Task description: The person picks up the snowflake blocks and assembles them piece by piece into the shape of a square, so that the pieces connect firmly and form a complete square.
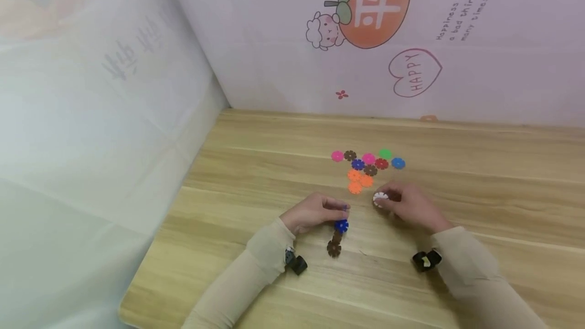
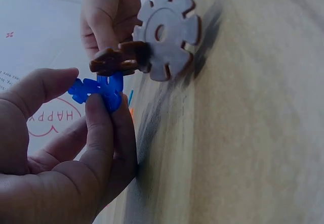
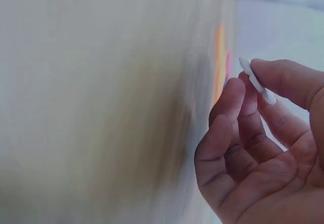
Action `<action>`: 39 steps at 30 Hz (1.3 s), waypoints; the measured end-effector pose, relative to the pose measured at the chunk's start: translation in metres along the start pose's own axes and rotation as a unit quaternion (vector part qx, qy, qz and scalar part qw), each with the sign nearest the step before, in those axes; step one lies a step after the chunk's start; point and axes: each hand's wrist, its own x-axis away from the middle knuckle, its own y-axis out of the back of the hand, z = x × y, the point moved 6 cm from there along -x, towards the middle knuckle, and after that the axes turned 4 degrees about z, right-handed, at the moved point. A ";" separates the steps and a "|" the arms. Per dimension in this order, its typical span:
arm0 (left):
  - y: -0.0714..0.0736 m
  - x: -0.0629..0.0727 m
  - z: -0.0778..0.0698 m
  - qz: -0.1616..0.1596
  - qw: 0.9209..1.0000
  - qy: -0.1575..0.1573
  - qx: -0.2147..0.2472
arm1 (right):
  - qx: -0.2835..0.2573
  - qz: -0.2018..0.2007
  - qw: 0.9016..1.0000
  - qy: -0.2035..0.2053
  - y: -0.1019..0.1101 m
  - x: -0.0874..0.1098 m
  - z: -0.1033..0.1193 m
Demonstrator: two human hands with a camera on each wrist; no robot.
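Chain (image 1: 337, 237) left, white disc (image 1: 379, 197) right

I've got the left hand (image 1: 315, 212) pinching the chain's blue end, the right hand (image 1: 411, 205) thinly pinching the white disc, apart, above the desk (image 1: 256, 166). Both look light, stiff, maybe slick; I'd take rims. The chain's long axis runs from the left fingers toward the desk's near side; the disc's face tilts upward.

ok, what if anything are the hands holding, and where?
Left hand: disc chain, by its blue end. Right hand: white disc, pinched near its edge.
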 end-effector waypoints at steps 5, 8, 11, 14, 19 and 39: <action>0.004 -0.001 -0.001 -0.023 1.000 0.003 -0.017 | -0.088 0.035 0.995 -0.015 -0.022 0.004 0.015; 0.005 -0.002 -0.001 -0.035 0.999 -0.004 -0.012 | -0.128 0.048 0.990 -0.018 -0.032 0.005 0.022; 0.006 -0.003 -0.001 -0.047 0.999 -0.009 0.002 | -0.146 0.050 0.988 -0.015 -0.039 0.006 0.028; 0.007 -0.003 -0.002 -0.057 0.998 -0.013 -0.001 | -0.146 0.047 0.988 -0.009 -0.043 0.005 0.032; 0.007 -0.005 -0.002 -0.058 0.998 -0.016 -0.019 | -0.147 0.049 0.988 -0.008 -0.049 0.003 0.035; 0.005 -0.006 0.000 -0.039 0.999 0.004 0.000 | -0.209 0.044 0.974 -0.073 -0.062 0.000 0.036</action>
